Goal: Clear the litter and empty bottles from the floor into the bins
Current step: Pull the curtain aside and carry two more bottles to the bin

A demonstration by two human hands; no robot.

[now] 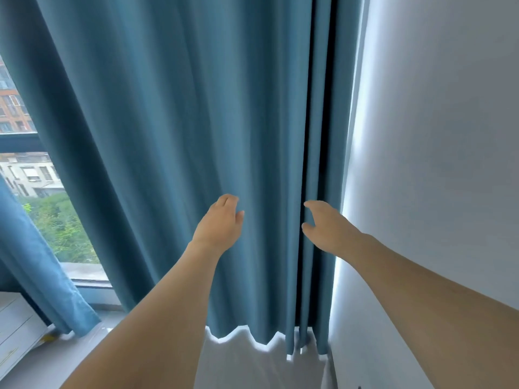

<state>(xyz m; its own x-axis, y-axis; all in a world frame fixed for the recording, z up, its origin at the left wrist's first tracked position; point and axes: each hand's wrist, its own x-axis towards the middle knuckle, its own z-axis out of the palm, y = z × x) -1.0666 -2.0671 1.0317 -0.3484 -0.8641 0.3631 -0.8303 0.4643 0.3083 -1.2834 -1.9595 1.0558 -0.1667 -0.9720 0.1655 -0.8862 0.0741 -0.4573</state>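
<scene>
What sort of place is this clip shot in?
Probably a room in a flat, by a window: long blue curtains, a window overlooking buildings and greenery, and a white cabinet.

I read this frame as daylit, with moderate brightness overall. Light enters through the window (33,175) at nine o'clock and leaks past the curtain (174,130) edge at three o'clock, blowing out to white glare. A second glare band runs under the hem at six o'clock. Deep folds sit in shadow. Wide-angle bending shows at the edges. Fingertips look slightly soft.
</scene>
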